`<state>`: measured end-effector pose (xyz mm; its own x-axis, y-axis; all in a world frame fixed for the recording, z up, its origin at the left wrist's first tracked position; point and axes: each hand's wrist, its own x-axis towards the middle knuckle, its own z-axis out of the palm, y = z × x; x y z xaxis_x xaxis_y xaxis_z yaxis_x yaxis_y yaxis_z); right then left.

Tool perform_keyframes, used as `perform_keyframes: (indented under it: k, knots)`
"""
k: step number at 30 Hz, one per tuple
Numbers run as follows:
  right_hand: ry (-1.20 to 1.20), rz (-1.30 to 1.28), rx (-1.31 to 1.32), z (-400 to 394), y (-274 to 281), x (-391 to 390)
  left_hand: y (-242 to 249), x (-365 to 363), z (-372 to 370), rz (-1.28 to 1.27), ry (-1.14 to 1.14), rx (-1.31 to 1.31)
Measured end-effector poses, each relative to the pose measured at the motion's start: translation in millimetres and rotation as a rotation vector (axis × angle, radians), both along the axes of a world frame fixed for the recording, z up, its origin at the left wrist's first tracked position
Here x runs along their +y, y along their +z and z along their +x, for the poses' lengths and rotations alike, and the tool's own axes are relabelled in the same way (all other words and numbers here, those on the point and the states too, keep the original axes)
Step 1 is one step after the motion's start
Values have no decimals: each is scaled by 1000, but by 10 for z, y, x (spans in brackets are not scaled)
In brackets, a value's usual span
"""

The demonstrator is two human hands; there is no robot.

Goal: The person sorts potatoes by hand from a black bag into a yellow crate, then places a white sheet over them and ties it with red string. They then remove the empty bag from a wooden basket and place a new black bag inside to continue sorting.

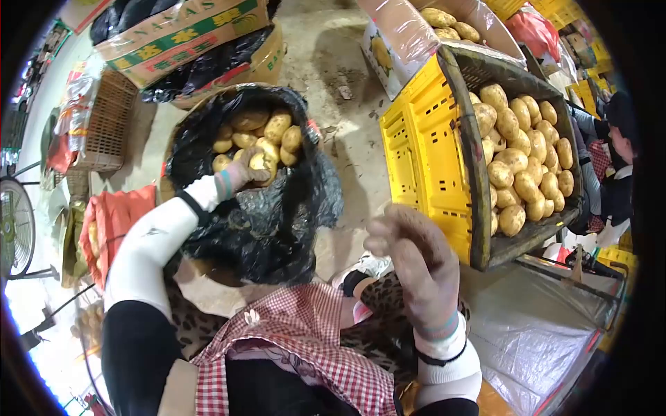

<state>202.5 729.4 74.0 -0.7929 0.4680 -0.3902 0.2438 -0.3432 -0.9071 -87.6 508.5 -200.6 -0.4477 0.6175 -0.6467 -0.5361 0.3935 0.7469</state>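
Observation:
My left hand (243, 173), in a dirty work glove, reaches into a round container lined with a black plastic bag (257, 229). Its fingers are closed on a potato (262, 163) above a heap of loose potatoes (279, 128) in the bag. My right hand (423, 270), gloved too, is raised in front of me, with its fingers apart and nothing in them. It is left of and below a yellow crate (423, 166) with a dark rim, full of potatoes (517, 159), and does not appear to touch it.
A cardboard box (392, 48) with potatoes stands behind the crate. Printed cartons (187, 38) and a wicker basket (111, 114) are at upper left, a red sack (118, 222) and a fan (15, 225) at left. Another person (617, 159) is at the right edge.

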Motion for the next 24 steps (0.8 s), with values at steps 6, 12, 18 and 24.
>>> perform_keyframes:
  k: [6,12,18,24]
  knots:
    - [297,511,244,-181,-288,-357,2362,-197,847,450,-130,294]
    - [357,645,269,-444,-544,-855,2062,-208,1512,336,102,722]
    - [556,630,282,-520,-466,-774,1898,-208,1020,225,353,226]
    - [310,-40,254,-586,-453,-637,2136,-105,1000,182,-38,1741]
